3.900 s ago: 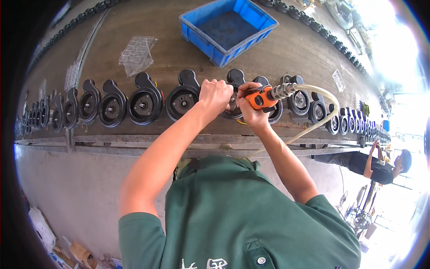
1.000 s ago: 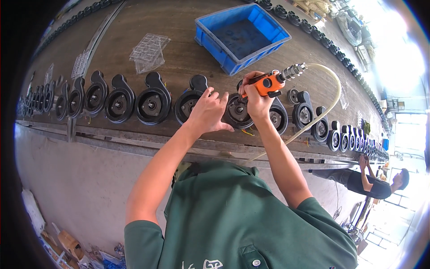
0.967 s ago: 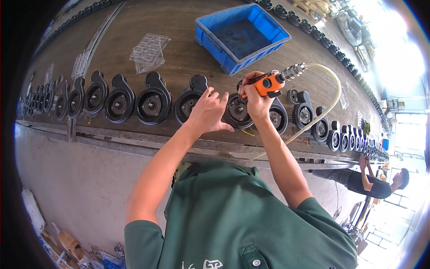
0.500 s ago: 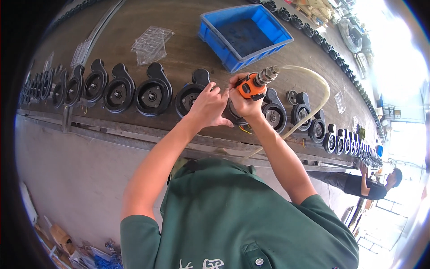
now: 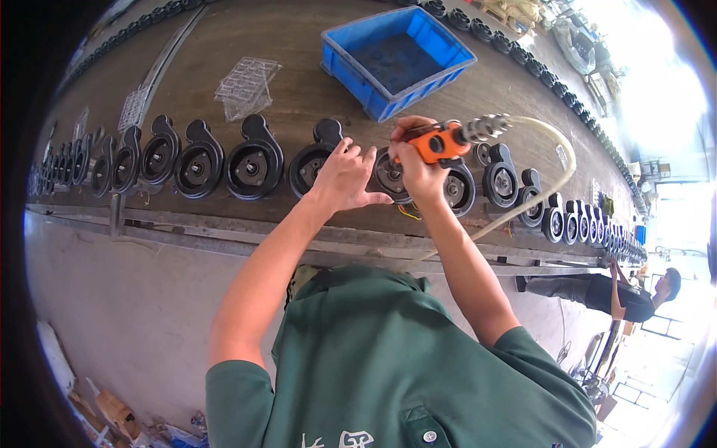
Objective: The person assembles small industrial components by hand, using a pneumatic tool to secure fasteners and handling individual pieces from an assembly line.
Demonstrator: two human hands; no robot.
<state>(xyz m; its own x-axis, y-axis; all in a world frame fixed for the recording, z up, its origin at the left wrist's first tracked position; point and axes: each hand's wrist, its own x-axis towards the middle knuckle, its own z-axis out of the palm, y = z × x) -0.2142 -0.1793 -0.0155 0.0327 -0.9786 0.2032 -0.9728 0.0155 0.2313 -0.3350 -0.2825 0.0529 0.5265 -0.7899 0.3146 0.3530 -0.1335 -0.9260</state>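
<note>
An orange air tool (image 5: 439, 143), shaped like a pneumatic screwdriver with a metal hose fitting, is gripped in my right hand (image 5: 418, 170). Its pale hose (image 5: 569, 160) arches away to the right. The tool lies tilted over a round black housing (image 5: 389, 179) with coloured wires at its base; its working tip is hidden by my fingers. My left hand (image 5: 345, 178) has its fingers spread and thumb stretched out, between that housing and a neighbouring black housing (image 5: 302, 170), which it partly covers. Whether it touches either one, I cannot tell.
More black round housings (image 5: 255, 170) stand in a long row along the near table edge. Beyond them lie a blue crate (image 5: 373, 97) and clear plastic trays (image 5: 246, 86). Another row (image 5: 523, 56) runs along the far side. A person (image 5: 597, 293) stands at the table's far right.
The air tool has tipped over so its hose end points more to the right. My left hand stays near the same housings with its fingers more spread. The whole view has shifted slightly.
</note>
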